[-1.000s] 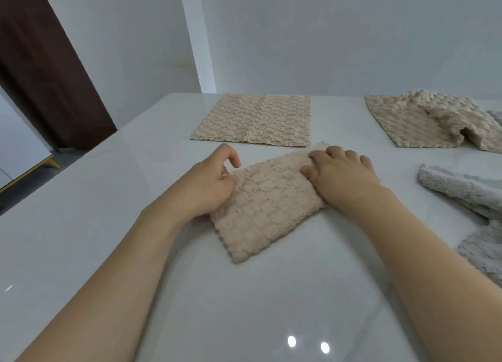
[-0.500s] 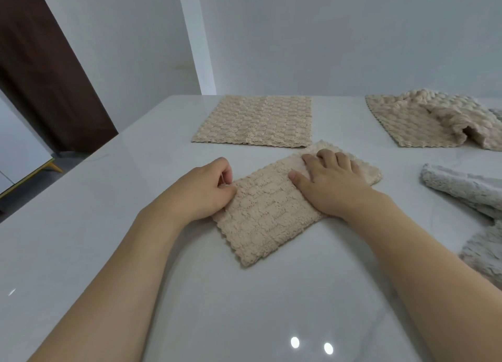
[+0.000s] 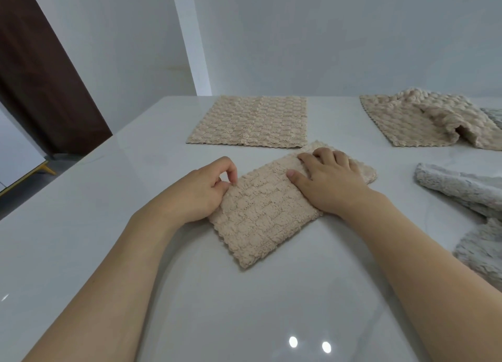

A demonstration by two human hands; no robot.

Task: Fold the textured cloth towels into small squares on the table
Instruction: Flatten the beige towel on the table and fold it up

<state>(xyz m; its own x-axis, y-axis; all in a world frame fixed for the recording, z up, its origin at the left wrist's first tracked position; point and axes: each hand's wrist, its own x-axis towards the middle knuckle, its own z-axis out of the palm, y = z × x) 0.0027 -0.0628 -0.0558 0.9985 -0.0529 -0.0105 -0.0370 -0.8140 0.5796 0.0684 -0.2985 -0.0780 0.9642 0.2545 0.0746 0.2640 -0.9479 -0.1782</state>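
At centre of the white bench (image 3: 81, 239): one beige folded towel (image 3: 260, 220), textured, lying askew with a scalloped edge toward 7 o'clock and its far end running toward 1 o'clock. Left hand (image 3: 198, 193) at the towel's 9 o'clock edge; grip narrow, thumb and forefinger curled and pinching the cloth edge. Right hand (image 3: 328, 182) flat on the towel's 1 o'clock half, fingers straight and pressing down, grip holding nothing; the hand and wrist hide much of that half, so the number of layers beneath cannot be told.

At 12 o'clock, just beyond the folded towel and nearly touching its far corner: one beige flat towel (image 3: 250, 121), spread out, a crease line down its middle.

At 2 o'clock, well apart: one beige rumpled towel (image 3: 423, 122), part laid flat, part heaped in a loose fold on its right side; its right end is cut off by the picture edge. A sliver of grey cloth just behind it is too small to make out.

At 3 to 4 o'clock, near the right forearm: grey fluffy towels (image 3: 461, 188), crumpled, cut off at the right edge; whether one piece or two cannot be told.

At 10 o'clock, off the bench: dark brown door (image 3: 40, 76) against a pale wall (image 3: 326, 35).
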